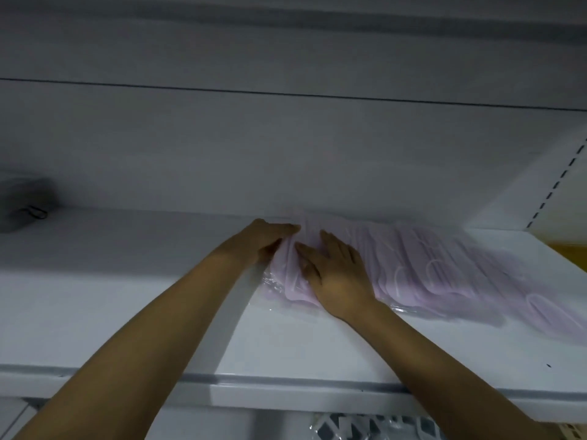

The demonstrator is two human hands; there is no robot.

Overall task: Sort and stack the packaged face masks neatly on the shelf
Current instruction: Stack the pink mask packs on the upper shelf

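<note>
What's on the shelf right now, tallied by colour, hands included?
Lilac mask pile: 1 (packs overlap, not countable singly)
Dark grey object: 1
Hands: 2 (left hand, right hand)
Total: 4

Messy pile of pale purple face masks (444, 265) in clear plastic lies fanned out on a white shelf (127, 296). The right hand (336, 271) sits flat on the pile's left end, fingers spread, and the left hand (266, 239) is pressed against the pile's left edge. Way off left of the pile there's a blurry dark grey thing (22, 204), too fuzzy to make out.
</note>
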